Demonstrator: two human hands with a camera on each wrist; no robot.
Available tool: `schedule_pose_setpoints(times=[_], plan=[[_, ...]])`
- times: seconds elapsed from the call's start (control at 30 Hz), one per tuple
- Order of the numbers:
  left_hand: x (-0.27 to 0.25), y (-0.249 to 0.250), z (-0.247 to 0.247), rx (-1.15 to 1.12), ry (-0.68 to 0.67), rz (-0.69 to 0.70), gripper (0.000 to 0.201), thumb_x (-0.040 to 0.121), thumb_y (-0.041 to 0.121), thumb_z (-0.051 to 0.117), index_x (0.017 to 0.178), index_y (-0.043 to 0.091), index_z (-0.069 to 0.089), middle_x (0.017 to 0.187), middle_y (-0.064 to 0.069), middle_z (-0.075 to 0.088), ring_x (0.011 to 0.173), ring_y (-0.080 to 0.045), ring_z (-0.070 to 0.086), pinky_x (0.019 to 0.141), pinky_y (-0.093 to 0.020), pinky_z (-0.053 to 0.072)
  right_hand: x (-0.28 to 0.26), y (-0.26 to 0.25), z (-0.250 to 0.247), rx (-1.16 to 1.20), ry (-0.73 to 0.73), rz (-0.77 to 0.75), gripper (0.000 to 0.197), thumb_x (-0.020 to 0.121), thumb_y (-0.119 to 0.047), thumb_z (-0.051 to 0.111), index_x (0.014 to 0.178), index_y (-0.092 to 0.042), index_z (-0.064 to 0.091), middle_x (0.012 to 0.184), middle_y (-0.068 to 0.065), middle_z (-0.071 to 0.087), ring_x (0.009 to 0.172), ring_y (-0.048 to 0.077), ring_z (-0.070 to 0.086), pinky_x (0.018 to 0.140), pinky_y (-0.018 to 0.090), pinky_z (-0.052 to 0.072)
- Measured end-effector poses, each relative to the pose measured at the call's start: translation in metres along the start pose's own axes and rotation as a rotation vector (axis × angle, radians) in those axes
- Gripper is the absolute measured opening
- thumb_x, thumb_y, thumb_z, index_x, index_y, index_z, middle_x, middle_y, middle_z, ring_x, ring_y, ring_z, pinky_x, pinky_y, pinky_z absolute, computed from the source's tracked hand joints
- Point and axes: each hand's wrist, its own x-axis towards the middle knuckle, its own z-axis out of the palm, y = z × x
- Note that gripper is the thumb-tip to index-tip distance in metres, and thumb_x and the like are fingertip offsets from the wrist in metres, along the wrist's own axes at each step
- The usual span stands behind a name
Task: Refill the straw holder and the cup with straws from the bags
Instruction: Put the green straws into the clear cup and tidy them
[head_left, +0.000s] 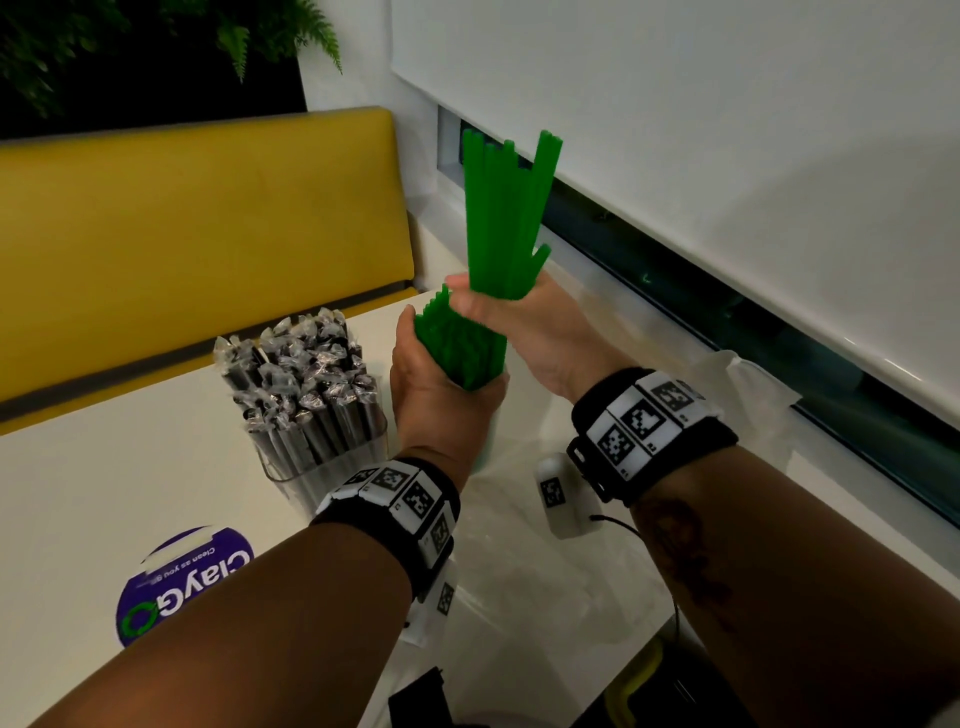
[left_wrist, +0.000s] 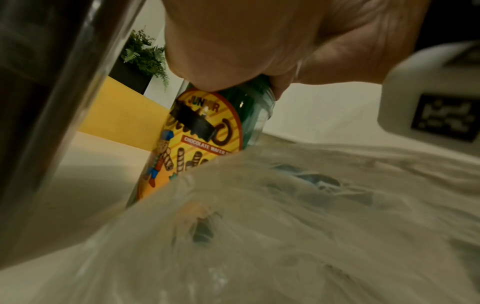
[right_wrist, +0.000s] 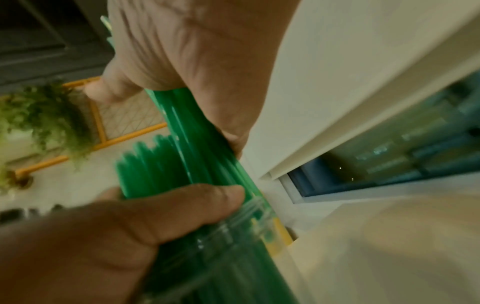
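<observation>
My right hand (head_left: 498, 306) grips a bundle of green straws (head_left: 506, 218) upright, their lower ends just above the cup. My left hand (head_left: 441, 384) is curled round the cup's rim and the green straws standing in it (head_left: 462, 348). In the left wrist view the cup (left_wrist: 202, 144) is a clear jar with a yellow chocolate-wafer label, upright on the table. From the right wrist, my left thumb (right_wrist: 182, 205) lies across the straws (right_wrist: 202, 144) at the rim. The clear straw holder (head_left: 332, 462), packed with wrapped black straws (head_left: 306, 384), stands left of the cup.
A crumpled clear plastic bag (head_left: 545, 571) lies on the white table (head_left: 104, 493) under my forearms. A small white tagged device (head_left: 563, 493) sits beside it. A yellow bench back (head_left: 208, 234) is behind the table, a window blind (head_left: 727, 156) to the right.
</observation>
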Motion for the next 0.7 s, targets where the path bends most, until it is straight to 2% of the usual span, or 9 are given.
schedule_pose_setpoints(times=[0.1, 0.17, 0.23, 0.33, 0.4, 0.47, 0.53, 0.6, 0.7], plan=[[0.002, 0.000, 0.002, 0.012, -0.044, 0.003, 0.121, 0.053, 0.043, 0.086, 0.150, 0.035, 0.014, 0.141, 0.000, 0.047, 0.129, -0.020, 0.049, 0.105, -0.044, 0.047, -0.001, 0.007, 0.002, -0.009, 0.133, -0.014, 0.035, 0.074, -0.023, 0.083, 0.105, -0.011, 0.070, 0.098, -0.004, 0.074, 0.095, 0.009, 0.070, 0.092, 0.033, 0.056], [0.001, -0.001, 0.003, -0.024, -0.083, -0.019, 0.130, 0.049, 0.045, 0.091, 0.148, 0.044, 0.008, 0.143, 0.002, 0.046, 0.132, -0.019, 0.048, 0.106, -0.044, 0.047, 0.000, 0.011, 0.006, 0.061, 0.284, 0.030, 0.026, 0.079, -0.028, 0.079, 0.101, -0.015, 0.072, 0.097, -0.002, 0.074, 0.093, 0.012, 0.071, 0.091, 0.037, 0.057], [-0.001, -0.003, 0.003, -0.053, -0.097, -0.017, 0.134, 0.048, 0.045, 0.093, 0.148, 0.045, 0.005, 0.145, 0.002, 0.044, 0.134, -0.018, 0.046, 0.108, -0.044, 0.046, 0.000, 0.016, 0.012, 0.081, 0.341, 0.047, 0.028, 0.082, -0.033, 0.076, 0.105, -0.018, 0.070, 0.099, -0.003, 0.073, 0.094, 0.011, 0.070, 0.091, 0.036, 0.057], [-0.005, -0.001, 0.000, -0.077, -0.092, 0.046, 0.124, 0.057, 0.039, 0.084, 0.154, 0.032, 0.007, 0.151, -0.002, 0.037, 0.141, -0.022, 0.038, 0.112, -0.049, 0.039, -0.001, 0.020, 0.016, 0.062, 0.328, 0.063, 0.025, 0.085, -0.035, 0.072, 0.105, -0.020, 0.070, 0.097, -0.002, 0.073, 0.093, 0.010, 0.069, 0.091, 0.036, 0.057], [-0.011, 0.013, -0.005, -0.022, -0.058, 0.171, 0.109, 0.068, 0.033, 0.068, 0.157, 0.013, 0.008, 0.159, -0.010, 0.025, 0.149, -0.025, 0.022, 0.118, -0.054, 0.027, -0.001, 0.020, 0.015, 0.056, 0.322, 0.074, 0.021, 0.086, -0.030, 0.072, 0.101, -0.015, 0.071, 0.095, 0.003, 0.073, 0.091, 0.016, 0.071, 0.089, 0.039, 0.058], [-0.016, 0.037, -0.011, 0.000, -0.026, 0.333, 0.098, 0.076, 0.030, 0.058, 0.155, 0.002, 0.009, 0.163, -0.015, 0.014, 0.152, -0.019, 0.007, 0.120, -0.058, 0.016, 0.000, 0.019, 0.013, 0.106, 0.309, 0.071, 0.020, 0.087, -0.021, 0.072, 0.100, -0.007, 0.069, 0.093, 0.009, 0.073, 0.090, 0.023, 0.071, 0.087, 0.041, 0.058], [-0.013, 0.073, -0.014, -0.026, 0.002, 0.437, 0.094, 0.085, 0.036, 0.061, 0.155, 0.002, 0.009, 0.164, -0.016, 0.010, 0.154, -0.021, 0.005, 0.119, -0.061, 0.015, -0.003, 0.014, 0.011, 0.291, 0.205, 0.048, 0.013, 0.092, -0.010, 0.064, 0.095, 0.002, 0.061, 0.080, 0.010, 0.068, 0.075, 0.020, 0.070, 0.074, 0.034, 0.059], [0.001, 0.109, -0.015, 0.021, -0.001, 0.500, 0.100, 0.085, 0.049, 0.066, 0.156, 0.005, 0.010, 0.163, -0.019, 0.011, 0.153, -0.028, 0.010, 0.118, -0.062, 0.019, -0.008, 0.002, 0.010, 0.559, 0.105, 0.030, 0.019, 0.102, -0.010, 0.042, 0.087, -0.003, 0.051, 0.067, 0.004, 0.062, 0.060, 0.012, 0.063, 0.061, 0.024, 0.054], [0.029, 0.144, -0.009, 0.206, -0.072, 0.592, 0.093, 0.085, 0.047, 0.069, 0.157, 0.017, 0.018, 0.162, -0.019, 0.014, 0.149, -0.032, 0.020, 0.115, -0.063, 0.027, -0.009, -0.008, 0.010, 0.702, 0.162, 0.100, 0.029, 0.105, -0.014, 0.028, 0.085, -0.012, 0.049, 0.071, 0.006, 0.055, 0.062, 0.014, 0.057, 0.063, 0.025, 0.047]])
